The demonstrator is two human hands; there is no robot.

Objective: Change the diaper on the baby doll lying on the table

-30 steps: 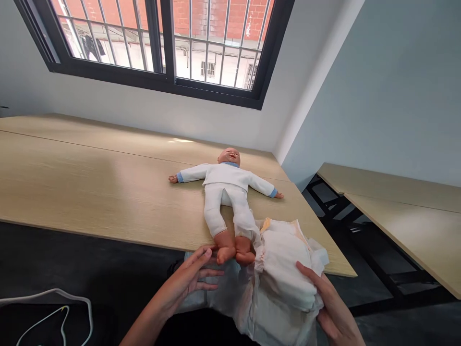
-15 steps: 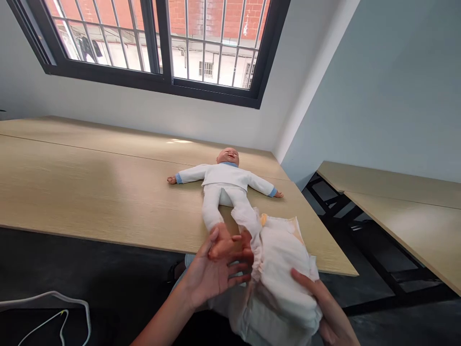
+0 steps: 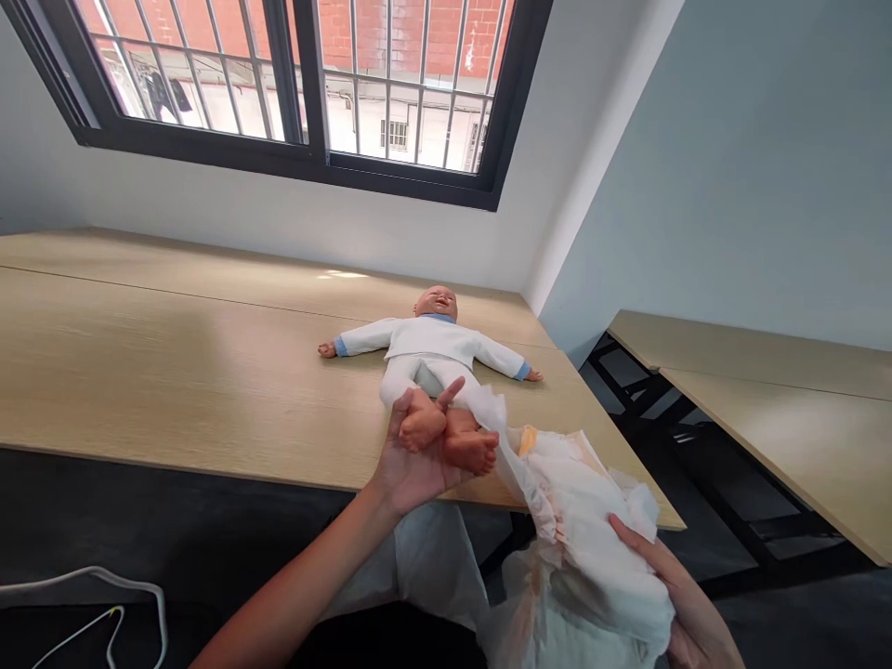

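A baby doll (image 3: 430, 340) in a white top with blue cuffs and collar and white leggings lies on its back, head toward the window. My left hand (image 3: 418, 478) is wrapped round its bare ankles from below, a finger showing between them, and the feet are raised near the table's front edge. To the right, my right hand (image 3: 687, 595) grips the side of an opened white diaper (image 3: 592, 530) with orange-yellow tabs. The diaper hangs partly over the edge, and one thin flap of it reaches the doll's leg. The fingers under the diaper are hidden.
The doll rests on a pale wooden table (image 3: 209, 372). A second wooden table (image 3: 780, 427) on black metal legs stands to the right. Behind is a barred window (image 3: 321, 167) in the wall. A white cable (image 3: 104, 578) shows at the lower left.
My left hand has closed round the doll's ankles and moved up, lifting the feet. My right hand has shifted right with the diaper, drawing it away from the doll's legs.
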